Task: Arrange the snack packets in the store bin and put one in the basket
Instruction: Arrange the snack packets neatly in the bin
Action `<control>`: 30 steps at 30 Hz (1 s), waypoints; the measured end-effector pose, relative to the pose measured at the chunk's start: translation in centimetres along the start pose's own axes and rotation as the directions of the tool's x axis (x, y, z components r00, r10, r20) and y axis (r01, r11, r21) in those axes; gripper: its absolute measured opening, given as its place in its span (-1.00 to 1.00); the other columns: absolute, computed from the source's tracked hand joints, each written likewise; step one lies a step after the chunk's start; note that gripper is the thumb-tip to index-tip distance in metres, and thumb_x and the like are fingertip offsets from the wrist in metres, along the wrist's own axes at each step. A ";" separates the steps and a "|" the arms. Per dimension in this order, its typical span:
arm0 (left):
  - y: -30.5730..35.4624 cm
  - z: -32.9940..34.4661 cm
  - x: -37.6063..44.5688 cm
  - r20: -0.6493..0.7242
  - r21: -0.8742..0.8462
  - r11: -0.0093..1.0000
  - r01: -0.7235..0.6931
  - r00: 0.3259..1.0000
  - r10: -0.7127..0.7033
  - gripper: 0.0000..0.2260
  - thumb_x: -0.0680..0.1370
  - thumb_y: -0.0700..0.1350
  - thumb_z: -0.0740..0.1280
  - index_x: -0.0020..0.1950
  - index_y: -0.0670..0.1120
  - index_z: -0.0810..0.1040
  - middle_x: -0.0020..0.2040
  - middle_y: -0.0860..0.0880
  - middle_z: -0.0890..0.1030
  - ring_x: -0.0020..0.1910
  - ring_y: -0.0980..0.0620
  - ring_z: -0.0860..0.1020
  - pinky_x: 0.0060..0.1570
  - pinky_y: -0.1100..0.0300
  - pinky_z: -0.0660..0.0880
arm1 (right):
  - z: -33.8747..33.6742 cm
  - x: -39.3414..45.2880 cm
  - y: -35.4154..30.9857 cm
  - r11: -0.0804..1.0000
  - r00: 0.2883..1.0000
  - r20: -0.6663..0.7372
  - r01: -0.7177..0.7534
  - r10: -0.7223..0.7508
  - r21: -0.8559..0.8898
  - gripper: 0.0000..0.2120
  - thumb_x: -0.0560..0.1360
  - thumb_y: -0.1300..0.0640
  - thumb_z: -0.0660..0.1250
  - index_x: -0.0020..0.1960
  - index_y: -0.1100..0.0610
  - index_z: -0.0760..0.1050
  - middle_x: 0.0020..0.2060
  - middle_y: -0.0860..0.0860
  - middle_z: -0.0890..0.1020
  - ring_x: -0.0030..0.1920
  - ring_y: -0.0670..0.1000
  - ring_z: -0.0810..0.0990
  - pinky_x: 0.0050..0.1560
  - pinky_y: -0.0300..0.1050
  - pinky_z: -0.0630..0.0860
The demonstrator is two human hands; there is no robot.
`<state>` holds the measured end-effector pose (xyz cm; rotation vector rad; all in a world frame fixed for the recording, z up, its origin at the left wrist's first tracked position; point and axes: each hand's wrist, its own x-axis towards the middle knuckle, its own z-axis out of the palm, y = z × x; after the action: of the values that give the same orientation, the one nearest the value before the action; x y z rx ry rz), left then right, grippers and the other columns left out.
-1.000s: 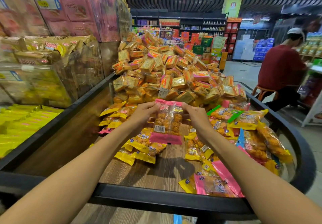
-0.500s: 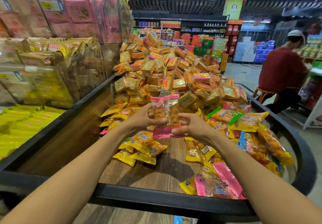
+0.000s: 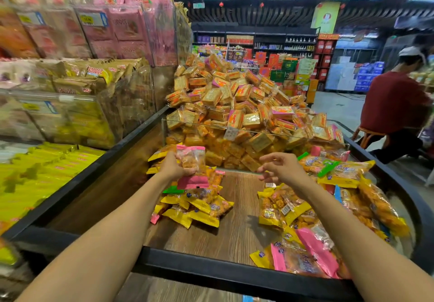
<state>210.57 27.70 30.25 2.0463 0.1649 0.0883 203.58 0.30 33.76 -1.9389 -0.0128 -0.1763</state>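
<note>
Supermarket aisle under white ceiling strip lights, with a wood-floored, black-rimmed store bin point(image 3: 206, 267) in front. Left hand point(image 3: 172, 167) grips a clear snack packet with pink ends point(image 3: 193, 169), fingers curled around its middle, holding it upright above the yellow-edged packets point(image 3: 199, 207) heaped at the bin's left. Right hand point(image 3: 280, 169) hangs apart from the packet, fingers loosely curled, holding nothing. More yellow and pink packets point(image 3: 303, 236) lie along the bin's right side. Behind a clear divider point(image 3: 234, 132) rises a mound of orange cracker packs point(image 3: 237, 104). A person in a red shirt point(image 3: 394, 104) sits at far right.
</note>
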 end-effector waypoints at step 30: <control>4.0 13.5 -2.4 0.367 0.308 0.892 -0.330 0.906 0.209 -0.78 0.60 0.02 0.25 0.08 -0.13 0.47 0.01 -0.09 0.51 0.01 -0.02 0.50 -0.07 0.15 0.39 | -8.2 0.6 6.3 0.571 0.982 0.171 0.184 -0.077 -0.800 -0.73 0.61 0.07 0.21 0.25 0.15 0.51 0.10 0.08 0.62 0.07 0.05 0.57 0.08 -0.05 0.50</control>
<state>210.35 13.71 27.61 2.4113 -0.3434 -0.1159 203.77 -9.62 30.92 -2.8988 -0.1884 -0.1813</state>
